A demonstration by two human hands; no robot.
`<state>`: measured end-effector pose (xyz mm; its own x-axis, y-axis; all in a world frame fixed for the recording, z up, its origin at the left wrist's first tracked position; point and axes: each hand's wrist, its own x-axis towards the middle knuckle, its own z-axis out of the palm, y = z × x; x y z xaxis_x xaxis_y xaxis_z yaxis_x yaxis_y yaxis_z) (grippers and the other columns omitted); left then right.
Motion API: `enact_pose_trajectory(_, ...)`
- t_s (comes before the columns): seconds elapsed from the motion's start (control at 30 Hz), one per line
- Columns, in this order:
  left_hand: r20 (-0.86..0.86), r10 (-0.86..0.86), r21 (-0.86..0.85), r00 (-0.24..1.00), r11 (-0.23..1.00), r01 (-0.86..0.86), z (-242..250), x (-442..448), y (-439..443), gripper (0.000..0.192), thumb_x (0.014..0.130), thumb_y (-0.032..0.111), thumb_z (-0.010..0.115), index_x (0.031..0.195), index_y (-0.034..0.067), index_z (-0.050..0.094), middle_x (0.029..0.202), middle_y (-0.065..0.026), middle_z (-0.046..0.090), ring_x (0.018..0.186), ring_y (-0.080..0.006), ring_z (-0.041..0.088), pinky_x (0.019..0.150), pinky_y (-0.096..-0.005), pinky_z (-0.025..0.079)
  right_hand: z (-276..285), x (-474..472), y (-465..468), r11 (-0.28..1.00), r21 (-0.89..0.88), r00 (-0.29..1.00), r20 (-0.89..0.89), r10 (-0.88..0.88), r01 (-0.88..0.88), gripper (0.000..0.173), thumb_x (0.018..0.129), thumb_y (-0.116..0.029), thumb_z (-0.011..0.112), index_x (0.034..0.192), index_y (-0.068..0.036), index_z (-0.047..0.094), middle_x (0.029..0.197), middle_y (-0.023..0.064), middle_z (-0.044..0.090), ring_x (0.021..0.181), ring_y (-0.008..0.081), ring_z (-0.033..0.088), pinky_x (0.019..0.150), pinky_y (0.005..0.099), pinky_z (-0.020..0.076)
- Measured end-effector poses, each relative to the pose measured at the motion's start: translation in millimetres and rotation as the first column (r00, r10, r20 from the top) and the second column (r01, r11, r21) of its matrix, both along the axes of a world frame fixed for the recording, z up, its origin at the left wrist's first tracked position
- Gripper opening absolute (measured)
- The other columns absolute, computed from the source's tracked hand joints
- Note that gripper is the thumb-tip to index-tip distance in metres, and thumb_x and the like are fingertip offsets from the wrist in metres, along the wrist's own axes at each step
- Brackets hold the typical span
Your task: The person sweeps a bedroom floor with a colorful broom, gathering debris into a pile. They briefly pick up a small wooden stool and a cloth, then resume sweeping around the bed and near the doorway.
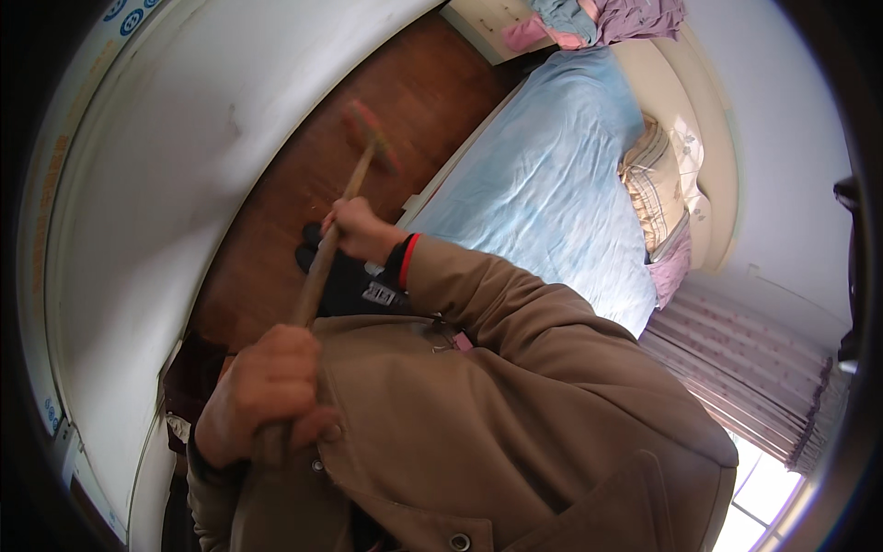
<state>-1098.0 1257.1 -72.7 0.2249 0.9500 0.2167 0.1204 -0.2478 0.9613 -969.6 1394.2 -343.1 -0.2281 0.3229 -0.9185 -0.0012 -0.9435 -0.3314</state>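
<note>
Both my hands grip a long wooden pole [317, 276] that slants away from my chest to the floor. Nearer my body, my left hand [265, 390] is closed around its upper end. Farther down the pole, my right hand [359, 224] is wrapped around it, below a sleeve with a red and black cuff. At the far end is a reddish head [372, 134] against the wooden floor [407, 90]. Blur hides whether it belongs to a broom or a mop. My dark shoes [307, 248] show partly behind the pole.
To the right stands a bed [531, 172] with a rumpled blue sheet and pillows [652, 186]. A white panel or wall [159, 152] borders the floor on the left. Folded cloths [600, 21] lie by a drawer cabinet [483, 27] at the top. Curtains [745, 366] hang at the lower right.
</note>
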Motion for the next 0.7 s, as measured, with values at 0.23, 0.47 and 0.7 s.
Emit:
enact_pose_trajectory(0.23, 0.078, 0.019, -0.172, 0.997, 0.985, -0.006, -124.9, 23.4, 12.2, 0.023, 0.074, 0.005, 0.071, 0.070, 0.001, 0.048, 0.081, -0.0126, 0.050, 0.093, -0.0347, 0.054, 0.096, -0.0465, 0.042, -121.1, 70.2, 58.7, 0.877, 0.400, 0.963, 0.082, 0.255, -0.266, 0.027, 0.088, -0.017, 0.045, 0.068, -0.005, 0.058, 0.069, 0.0129, 0.061, 0.062, 0.0234, 0.059, 0.055, 0.0376, 0.0468)
enact_pose_trajectory(0.47, -0.018, -0.262, -0.305, 0.965, 0.921, 0.244, -77.2, -27.3, 4.3, 0.028, 0.076, 0.016, 0.072, 0.069, 0.001, 0.050, 0.080, -0.0110, 0.053, 0.085, -0.0328, 0.056, 0.098, -0.0452, 0.043, -102.1, 21.5, -22.3, 0.998, -0.062, 0.995, 0.098, 0.023, -0.017, 0.030, 0.091, -0.012, 0.038, 0.065, -0.004, 0.052, 0.065, 0.0144, 0.058, 0.063, 0.0255, 0.058, 0.055, 0.0389, 0.0473)
enact_pose_trajectory(0.7, -0.054, -0.224, -0.282, 0.973, 0.938, 0.200, 22.2, -44.8, 8.1, 0.035, 0.072, 0.014, 0.074, 0.058, 0.004, 0.044, 0.066, -0.0075, 0.047, 0.074, -0.0304, 0.053, 0.088, -0.0452, 0.048, 1.3, -45.9, -49.4, 0.946, -0.254, 0.973, -0.060, -0.223, 0.201, 0.025, 0.093, -0.011, 0.034, 0.073, -0.002, 0.046, 0.060, 0.0162, 0.051, 0.057, 0.0281, 0.052, 0.053, 0.0420, 0.0464)
